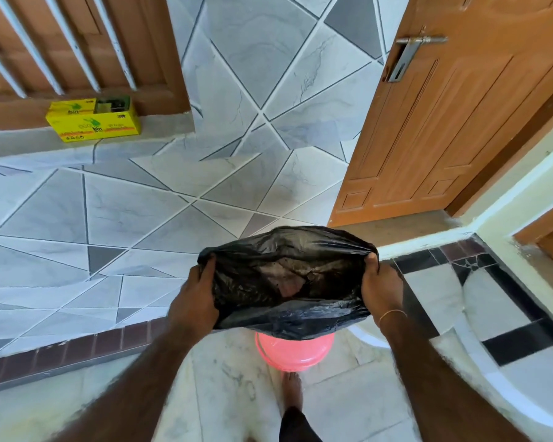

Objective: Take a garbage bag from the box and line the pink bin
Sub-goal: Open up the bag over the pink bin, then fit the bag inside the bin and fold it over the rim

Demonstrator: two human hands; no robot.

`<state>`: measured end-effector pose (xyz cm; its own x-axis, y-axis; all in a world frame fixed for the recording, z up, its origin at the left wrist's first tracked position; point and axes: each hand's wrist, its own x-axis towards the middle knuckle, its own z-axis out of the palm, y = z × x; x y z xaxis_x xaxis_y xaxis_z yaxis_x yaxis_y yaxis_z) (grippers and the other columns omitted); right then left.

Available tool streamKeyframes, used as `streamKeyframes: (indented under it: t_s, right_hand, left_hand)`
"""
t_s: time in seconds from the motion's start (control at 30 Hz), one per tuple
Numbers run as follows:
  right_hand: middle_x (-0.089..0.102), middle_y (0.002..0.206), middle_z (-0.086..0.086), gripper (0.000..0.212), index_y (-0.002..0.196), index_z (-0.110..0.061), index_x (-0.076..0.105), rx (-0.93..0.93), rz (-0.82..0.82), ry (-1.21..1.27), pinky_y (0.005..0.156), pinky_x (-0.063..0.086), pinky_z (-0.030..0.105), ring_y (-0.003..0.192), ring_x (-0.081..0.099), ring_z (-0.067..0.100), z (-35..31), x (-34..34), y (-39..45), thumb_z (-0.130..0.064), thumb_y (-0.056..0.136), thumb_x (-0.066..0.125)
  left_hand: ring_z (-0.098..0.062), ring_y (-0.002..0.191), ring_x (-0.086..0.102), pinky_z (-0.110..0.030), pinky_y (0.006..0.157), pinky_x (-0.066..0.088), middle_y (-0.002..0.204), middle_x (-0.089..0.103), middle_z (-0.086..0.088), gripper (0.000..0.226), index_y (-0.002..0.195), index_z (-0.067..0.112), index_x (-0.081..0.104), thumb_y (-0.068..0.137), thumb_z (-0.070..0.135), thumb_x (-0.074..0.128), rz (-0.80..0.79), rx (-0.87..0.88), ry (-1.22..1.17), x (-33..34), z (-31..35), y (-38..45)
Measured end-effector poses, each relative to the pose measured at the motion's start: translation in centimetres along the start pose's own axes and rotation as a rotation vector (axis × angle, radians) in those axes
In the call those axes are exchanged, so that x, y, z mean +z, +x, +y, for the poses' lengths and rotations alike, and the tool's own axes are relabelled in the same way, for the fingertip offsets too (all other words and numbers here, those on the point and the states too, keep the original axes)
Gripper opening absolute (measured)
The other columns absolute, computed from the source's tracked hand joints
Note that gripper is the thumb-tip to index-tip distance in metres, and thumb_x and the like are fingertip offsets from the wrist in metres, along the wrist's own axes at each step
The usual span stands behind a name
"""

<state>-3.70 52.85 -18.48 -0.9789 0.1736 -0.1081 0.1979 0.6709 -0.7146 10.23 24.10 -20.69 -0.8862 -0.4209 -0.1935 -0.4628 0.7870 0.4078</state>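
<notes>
A black garbage bag is spread open at its mouth, held up above the pink bin. My left hand grips the bag's left rim. My right hand grips the right rim. The bag hides most of the bin; only the bin's near curved side shows below it, standing on the floor. The yellow garbage bag box sits on a tiled ledge at the far left, its top flap open.
An orange wooden door stands open at the right, close behind the bag. A tiled wall rises ahead. A brown brick-pattern strip runs along the left floor. My bare foot is just behind the bin.
</notes>
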Motion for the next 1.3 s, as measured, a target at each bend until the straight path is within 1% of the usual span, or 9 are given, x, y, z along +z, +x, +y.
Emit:
streamKeyframes:
  t_s: [0.23,0.37,0.5,0.6,0.73,0.87,0.93,1.1,1.3]
  right_hand:
    - [0.064,0.113,0.029,0.046,0.112,0.005,0.061,0.053,-0.011,-0.045,0.089,0.045,0.045,0.104,0.058,0.045,2.7,-0.4,-1.0,-0.032,0.102,0.036]
    - [0.065,0.111,0.027,0.045,0.11,0.005,0.064,0.132,-0.181,-0.068,0.089,0.048,0.044,0.101,0.059,0.042,4.0,-1.1,0.0,-0.033,0.1,0.041]
    - [0.064,0.116,0.025,0.043,0.116,0.006,0.062,0.199,-0.404,-0.154,0.082,0.041,0.032,0.101,0.059,0.037,4.6,-1.1,0.4,-0.03,0.099,0.045]
    - [0.064,0.118,0.022,0.034,0.114,0.0,0.06,0.152,-0.347,-0.221,0.092,0.044,0.039,0.109,0.059,0.04,5.3,-0.3,-0.5,-0.025,0.099,0.043]
    - [0.065,0.107,0.018,0.018,0.102,-0.008,0.057,0.171,-0.261,-0.068,0.091,0.046,0.042,0.101,0.059,0.039,6.8,1.9,-1.7,-0.006,0.093,0.042]
    - [0.065,0.095,0.009,0.027,0.092,-0.014,0.058,0.251,-0.263,0.065,0.085,0.048,0.039,0.096,0.06,0.035,7.9,4.9,-0.2,0.005,0.084,0.04]
    - [0.064,0.094,0.008,0.026,0.092,-0.014,0.057,0.262,-0.258,0.099,0.083,0.048,0.038,0.094,0.06,0.033,8.0,6.4,0.9,0.005,0.084,0.041]
    - [0.061,0.092,0.008,0.022,0.095,-0.014,0.054,0.281,-0.151,0.117,0.081,0.045,0.036,0.088,0.056,0.033,9.2,9.1,4.0,0.002,0.087,0.042]
    - [0.06,0.091,0.012,0.015,0.094,-0.017,0.051,0.372,-0.223,0.004,0.076,0.044,0.037,0.086,0.056,0.035,14.1,13.5,6.2,-0.004,0.089,0.043]
  left_hand:
    - [-0.037,0.114,0.055,-0.053,0.09,0.05,0.137,0.038,-0.005,0.078,0.145,0.028,0.023,0.077,0.007,0.054,-0.036,-0.02,0.005,2.2,0.2,-1.7]
    - [-0.038,0.107,0.059,-0.046,0.091,0.048,0.124,0.055,-0.009,0.054,0.133,0.021,0.044,0.081,0.007,0.048,0.005,-0.042,-0.013,1.6,-0.1,-1.5]
    - [-0.028,0.119,0.057,-0.034,0.101,0.044,0.131,0.06,-0.007,0.046,0.129,0.02,0.056,0.085,0.009,0.051,-0.242,0.028,0.053,2.0,-0.2,-1.1]
    - [-0.028,0.119,0.056,-0.031,0.099,0.042,0.13,0.058,-0.006,0.042,0.129,0.018,0.055,0.088,0.009,0.049,-0.291,0.039,0.012,3.2,0.4,-1.6]
    - [-0.028,0.119,0.054,-0.036,0.098,0.045,0.133,0.053,-0.002,0.054,0.13,0.019,0.052,0.079,0.001,0.048,-0.241,0.065,-0.1,5.9,0.2,-2.1]
    - [-0.026,0.131,0.043,-0.034,0.105,0.037,0.149,0.036,0.0,0.066,0.142,0.017,0.04,0.079,-0.002,0.045,-0.18,0.023,-0.16,8.5,0.6,-0.3]
    - [-0.026,0.13,0.043,-0.031,0.104,0.036,0.149,0.037,-0.001,0.072,0.143,0.017,0.039,0.075,-0.007,0.043,-0.132,-0.013,-0.21,9.6,0.8,0.9]
    - [-0.029,0.104,0.057,-0.037,0.087,0.05,0.133,0.051,0.0,0.077,0.132,0.025,0.043,0.065,-0.011,0.039,-0.05,-0.108,-0.344,12.3,0.2,3.8]
    - [-0.027,0.123,0.051,-0.037,0.103,0.041,0.146,0.042,0.004,0.078,0.139,0.025,0.041,0.07,-0.012,0.039,-0.121,-0.149,-0.339,18.2,-0.9,5.6]
